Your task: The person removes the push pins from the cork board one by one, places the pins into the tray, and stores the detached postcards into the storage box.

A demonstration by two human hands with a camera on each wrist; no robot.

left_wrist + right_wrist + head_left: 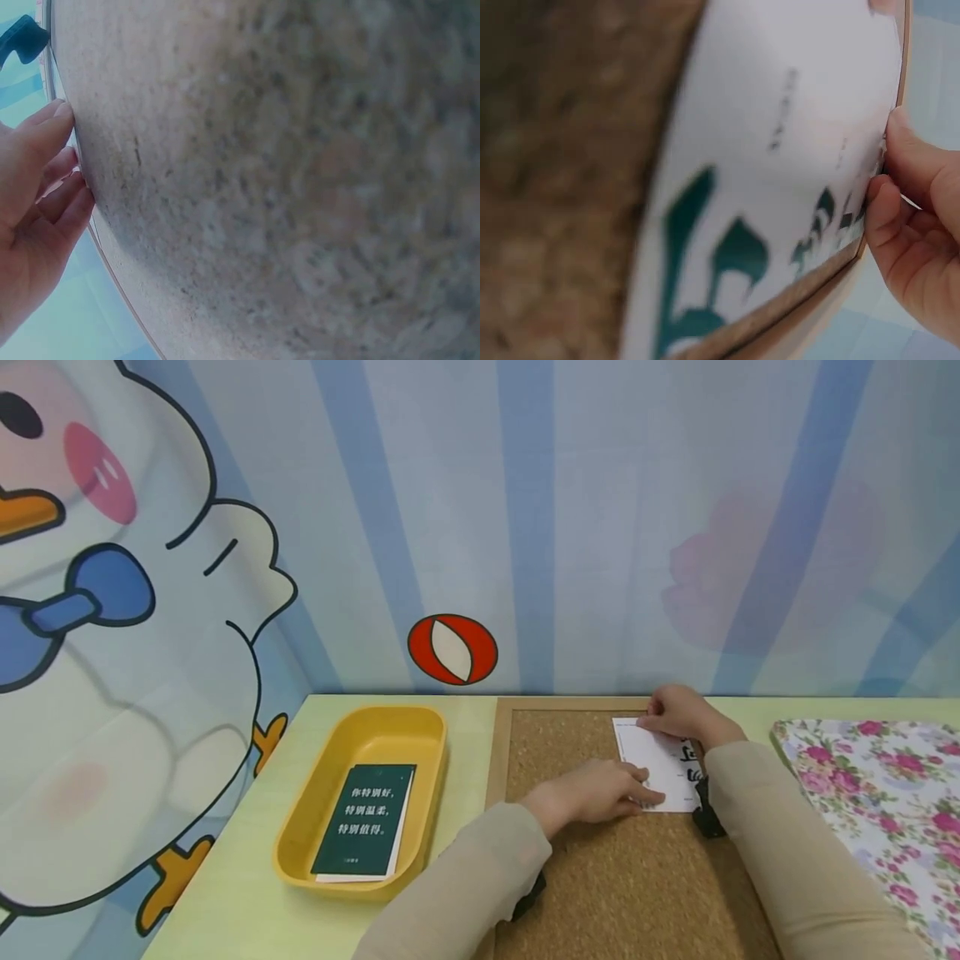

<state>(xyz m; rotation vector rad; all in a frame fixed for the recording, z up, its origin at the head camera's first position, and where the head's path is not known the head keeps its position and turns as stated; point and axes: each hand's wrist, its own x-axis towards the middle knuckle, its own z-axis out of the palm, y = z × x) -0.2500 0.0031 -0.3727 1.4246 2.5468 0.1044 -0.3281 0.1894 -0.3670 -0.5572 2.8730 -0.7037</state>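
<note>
A white card (663, 768) with large dark green brush lettering lies near the top right of a framed cork board (637, 885). My right hand (684, 717) is at the card's upper edge, with its fingers curled and the thumb against the card. In the right wrist view, the thumb and forefinger (885, 199) meet close to that edge; whether a small thing sits between them cannot be made out. My left hand (600, 789) rests its fingers on the card's lower left part, fairly straight. From the left wrist, that hand (45, 187) shows beyond the cork, the card mostly hidden.
To the left stands a yellow tray (433, 793) holding a stack of cards, a dark green one (365, 818) with white writing on top. A flower-patterned board (885, 793) lies on the right. Behind the table (247, 893) rises a printed blue backdrop (600, 527).
</note>
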